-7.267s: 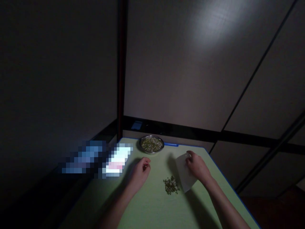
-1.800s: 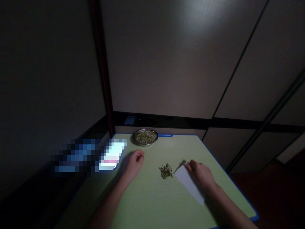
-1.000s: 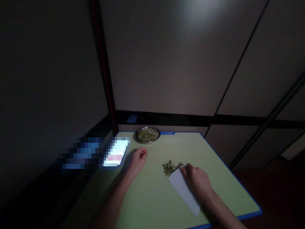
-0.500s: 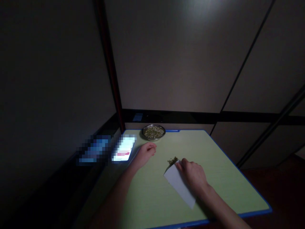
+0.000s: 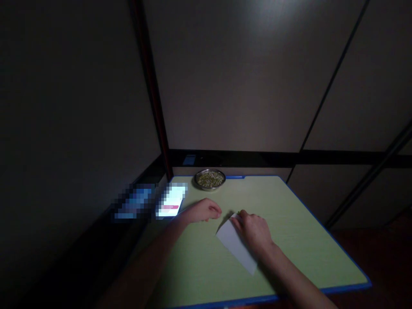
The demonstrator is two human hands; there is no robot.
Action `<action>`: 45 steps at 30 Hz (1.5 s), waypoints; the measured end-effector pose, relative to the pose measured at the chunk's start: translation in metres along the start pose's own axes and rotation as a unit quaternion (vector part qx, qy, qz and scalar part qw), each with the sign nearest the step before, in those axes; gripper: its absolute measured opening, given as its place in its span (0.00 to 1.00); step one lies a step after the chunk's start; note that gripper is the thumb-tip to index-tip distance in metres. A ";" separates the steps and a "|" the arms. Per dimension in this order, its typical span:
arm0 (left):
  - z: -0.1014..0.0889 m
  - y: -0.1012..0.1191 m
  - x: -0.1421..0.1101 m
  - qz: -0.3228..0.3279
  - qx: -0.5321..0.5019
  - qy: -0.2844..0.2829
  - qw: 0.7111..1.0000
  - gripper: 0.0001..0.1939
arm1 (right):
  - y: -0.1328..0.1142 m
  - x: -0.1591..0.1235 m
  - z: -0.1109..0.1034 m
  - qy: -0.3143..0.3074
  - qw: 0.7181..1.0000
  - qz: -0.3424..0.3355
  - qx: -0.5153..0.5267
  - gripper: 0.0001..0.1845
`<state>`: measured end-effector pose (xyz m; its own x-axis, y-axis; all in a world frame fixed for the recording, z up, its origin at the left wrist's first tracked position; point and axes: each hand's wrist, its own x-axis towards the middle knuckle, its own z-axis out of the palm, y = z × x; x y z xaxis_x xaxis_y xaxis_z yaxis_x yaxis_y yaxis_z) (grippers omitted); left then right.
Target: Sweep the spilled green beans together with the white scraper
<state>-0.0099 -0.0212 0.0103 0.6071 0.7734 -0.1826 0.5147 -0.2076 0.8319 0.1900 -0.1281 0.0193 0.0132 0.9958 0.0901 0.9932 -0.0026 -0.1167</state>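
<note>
My right hand (image 5: 255, 231) grips the top corner of a piece of white paper (image 5: 236, 244), thumb on its face and fingers behind it. The paper slants over the green table. Just past its upper edge, a little of the small greenish pile (image 5: 238, 212) shows; the paper and my fingers cover most of it. My left hand (image 5: 204, 210) is just left of the paper, its fingers curled in toward the thumb. Whether anything is between those fingertips is hidden. Behind it stands a round metal bowl (image 5: 210, 179) holding green and whitish bean-like bits.
A lit phone-like screen (image 5: 172, 201), blurred out, is at the table's left edge, with its reflection in the dark glossy panel beside it. The green table (image 5: 289, 240) has a blue rim. Cabinet-like panels (image 5: 231, 86) rise directly behind it.
My left hand has moved right, closer to the paper's upper edge. My right hand and the paper have shifted slightly left and up, and the greenish pile is now mostly covered.
</note>
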 end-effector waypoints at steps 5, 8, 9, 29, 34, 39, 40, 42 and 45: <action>0.008 0.007 0.006 0.005 0.053 -0.084 0.995 0.20 | 0.000 0.001 0.003 0.015 1.000 0.000 -0.008 0.23; 0.011 0.009 0.008 0.012 0.063 -0.109 0.992 0.18 | 0.001 0.001 0.004 0.022 1.000 -0.007 -0.005 0.22; 0.011 0.009 0.009 0.018 0.067 -0.114 0.991 0.17 | 0.000 0.001 0.004 0.023 1.000 -0.009 -0.003 0.22; 0.011 0.008 0.019 0.053 0.119 -0.096 0.987 0.13 | 0.065 -0.052 0.031 -0.033 0.860 0.046 0.507 0.23; 0.007 0.010 0.019 0.052 0.132 -0.091 0.986 0.14 | 0.054 -0.047 0.041 -0.028 0.854 0.105 0.509 0.20; 0.002 0.042 0.022 0.090 0.172 -0.031 0.980 0.22 | 0.056 -0.046 0.041 -0.022 0.859 0.102 0.501 0.16; 0.005 0.053 0.022 0.113 0.205 -0.008 0.972 0.22 | 0.056 -0.046 0.041 -0.019 0.860 0.098 0.500 0.16; 0.016 0.073 0.023 0.182 0.271 -0.008 0.945 0.20 | 0.056 -0.046 0.043 -0.012 0.863 0.093 0.496 0.16; 0.037 0.093 0.023 0.245 0.328 -0.030 0.912 0.17 | 0.056 -0.047 0.045 -0.004 0.867 0.089 0.490 0.17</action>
<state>0.0744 -0.0448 0.0638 0.8834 0.4615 0.0807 0.4128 -0.8481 0.3320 0.2401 -0.1709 -0.0356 0.1504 0.9884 -0.0222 0.4005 -0.0814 -0.9127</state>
